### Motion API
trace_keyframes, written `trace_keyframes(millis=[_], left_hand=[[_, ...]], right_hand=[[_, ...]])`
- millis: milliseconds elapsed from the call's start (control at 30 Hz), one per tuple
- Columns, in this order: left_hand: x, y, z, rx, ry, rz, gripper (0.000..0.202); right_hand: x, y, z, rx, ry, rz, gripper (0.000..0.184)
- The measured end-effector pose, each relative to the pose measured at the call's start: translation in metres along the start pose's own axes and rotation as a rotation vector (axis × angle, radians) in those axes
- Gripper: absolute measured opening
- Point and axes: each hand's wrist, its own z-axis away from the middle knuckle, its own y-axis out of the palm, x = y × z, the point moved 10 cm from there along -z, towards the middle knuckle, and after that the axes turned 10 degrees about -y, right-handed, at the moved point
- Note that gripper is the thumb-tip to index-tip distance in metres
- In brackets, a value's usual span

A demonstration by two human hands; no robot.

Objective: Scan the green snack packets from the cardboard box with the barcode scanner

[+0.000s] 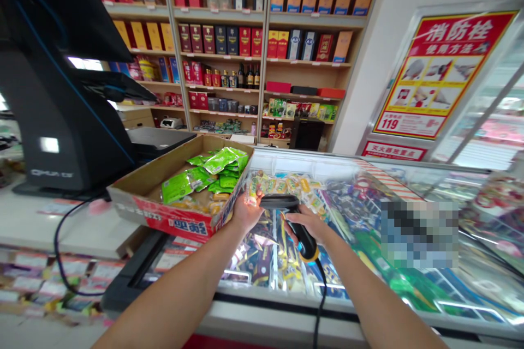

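Note:
My right hand grips a black handheld barcode scanner by its handle, and a black cord hangs from the handle's end. The scanner's head points left, toward my left hand. My left hand is closed on a small clear-wrapped snack packet, close in front of the scanner head; its contents are too small to make out. Just left of that hand, an open cardboard box holds bright green packets and some yellow-orange ones.
Below my hands lies a glass-topped freezer full of wrapped goods. At the left, a black checkout terminal stands on a white counter. Shelves of boxed bottles line the back wall. A red-and-yellow poster hangs at the right.

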Motion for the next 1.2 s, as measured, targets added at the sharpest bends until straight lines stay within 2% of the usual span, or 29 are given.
trace_keyframes(millis=[200, 333, 433, 533, 600, 700, 800, 867, 1033, 1200], left_hand=[[-0.003, 0.002, 0.0, 0.008, 0.022, -0.018, 0.021], [0.0, -0.002, -0.001, -0.012, -0.009, -0.02, 0.018], [0.001, -0.002, -0.001, -0.029, -0.01, -0.135, 0.014], [0.001, 0.003, 0.0, -0.037, 0.036, -0.326, 0.006], [0.002, 0.013, 0.0, -0.032, 0.083, -0.43, 0.002], [0.014, 0.032, -0.008, -0.032, 0.102, -0.587, 0.012], [0.028, 0.052, -0.026, -0.072, 0.141, -0.712, 0.024], [0.033, 0.067, -0.041, -0.104, 0.207, -0.735, 0.029], [0.031, 0.098, -0.064, -0.19, 0.377, -0.803, 0.036], [0.02, 0.117, -0.054, -0.234, 0.458, -1.025, 0.028]], right_hand=[[0.0, 0.0, 0.001, -0.021, 0.016, 0.003, 0.033], [0.004, 0.0, 0.001, -0.039, 0.011, 0.009, 0.034], [0.011, -0.003, -0.001, -0.049, -0.024, 0.007, 0.034], [0.025, -0.021, -0.002, -0.128, -0.099, -0.017, 0.035], [0.037, -0.04, -0.001, -0.225, -0.167, -0.054, 0.034], [0.052, -0.078, 0.007, -0.429, -0.253, -0.114, 0.031], [0.057, -0.11, 0.018, -0.63, -0.316, -0.139, 0.028], [0.058, -0.121, 0.023, -0.707, -0.338, -0.144, 0.027], [0.055, -0.123, 0.023, -0.755, -0.333, -0.141, 0.027], [0.057, -0.113, 0.019, -0.728, -0.331, -0.108, 0.027]])
